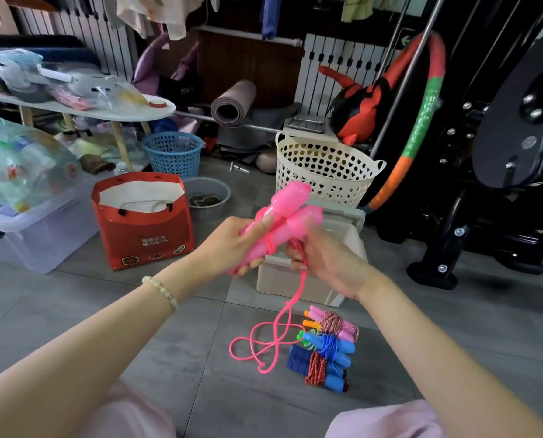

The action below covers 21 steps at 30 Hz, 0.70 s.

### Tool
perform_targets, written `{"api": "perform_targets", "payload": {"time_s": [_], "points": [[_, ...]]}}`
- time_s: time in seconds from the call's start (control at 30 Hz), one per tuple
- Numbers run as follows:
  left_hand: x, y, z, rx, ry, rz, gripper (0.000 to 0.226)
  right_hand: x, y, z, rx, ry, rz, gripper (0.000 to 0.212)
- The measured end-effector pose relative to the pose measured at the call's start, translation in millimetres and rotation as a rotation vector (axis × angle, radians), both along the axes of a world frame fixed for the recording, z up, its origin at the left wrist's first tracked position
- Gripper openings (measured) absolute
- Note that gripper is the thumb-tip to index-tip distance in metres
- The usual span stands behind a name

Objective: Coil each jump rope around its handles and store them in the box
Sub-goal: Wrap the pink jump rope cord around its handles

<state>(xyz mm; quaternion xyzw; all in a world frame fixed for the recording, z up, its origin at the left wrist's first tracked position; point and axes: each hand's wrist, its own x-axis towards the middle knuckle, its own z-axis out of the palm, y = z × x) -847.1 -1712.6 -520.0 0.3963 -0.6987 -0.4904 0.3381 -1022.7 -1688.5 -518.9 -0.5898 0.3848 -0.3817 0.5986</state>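
Pink handles (282,216) – two, side by side, tips up and tilted right, held mid-air in front of the box (279,281). Left hand (229,245) grips them round the lower half, thumb pressed along the front. A few turns of pink cord (265,344) sit around the handles just above the fingers. The rest of the cord drops past the right hand (323,257) and lies in loose loops on the floor (137,327).

Right hand is just beside the handles, fingers curled. It looks like it pinches the cord, though the fingertips are motion-blurred.

Pile of coiled jump ropes (327,347) on the floor near the loose loops – blue, pink, orange and green handles, cords wrapped round them. It sits on the near side of the box.

Box is pale, standing on the floor. Red paper bag (143,238) stands left of it, with a grey basin (207,197) behind the bag. Cream basket (327,172) is behind the box, blue basket (172,153) further left. Clear tub (26,235) at far left, desk (112,113) above it carrying bagged clutter. Bead bracelet (161,290) on the left wrist.
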Motion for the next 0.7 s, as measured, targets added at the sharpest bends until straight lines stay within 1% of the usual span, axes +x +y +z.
{"api": "perform_targets", "payload": {"time_s": [0.07,0.1,0.2,0.23,0.27,0.37,0.47,0.5,0.53,0.57,0.63,0.67,0.7], "points": [[-2,-3,0,0.064,0.044,0.075,0.058,14,0,-6,-0.183,0.182,-0.149,0.023],[-3,-5,0,0.09,0.06,0.114,0.06,20,-2,-10,-0.269,0.258,-0.172,0.014],[-1,-12,-3,0.148,0.063,0.201,0.064,25,-7,-22,-0.462,0.52,-0.221,0.03],[0,-14,-4,0.155,0.056,0.215,0.064,25,-9,-24,-0.497,0.576,-0.255,0.03],[1,-15,-6,0.157,0.045,0.228,0.063,23,-12,-26,-0.514,0.613,-0.297,0.025],[-5,-13,-9,0.154,0.03,0.257,0.06,20,-14,-25,-0.537,0.635,-0.382,0.015],[-10,-13,-10,0.139,0.028,0.301,0.06,21,-15,-27,-0.548,0.731,-0.449,0.014],[-11,-14,-11,0.125,0.032,0.307,0.058,22,-16,-28,-0.523,0.746,-0.465,0.015],[-12,-15,-11,0.111,0.039,0.309,0.055,24,-17,-29,-0.449,0.687,-0.47,0.017],[-12,-17,-12,0.099,0.049,0.306,0.053,26,-17,-29,-0.323,0.542,-0.459,0.019],[-12,-18,-11,0.103,0.092,0.298,0.054,30,-17,-26,-0.011,0.171,-0.387,0.024],[-12,-18,-11,0.123,0.126,0.293,0.057,31,-16,-25,0.11,0.012,-0.342,0.026],[-13,-18,-10,0.148,0.161,0.289,0.058,30,-16,-24,0.194,-0.105,-0.301,0.027]]}}
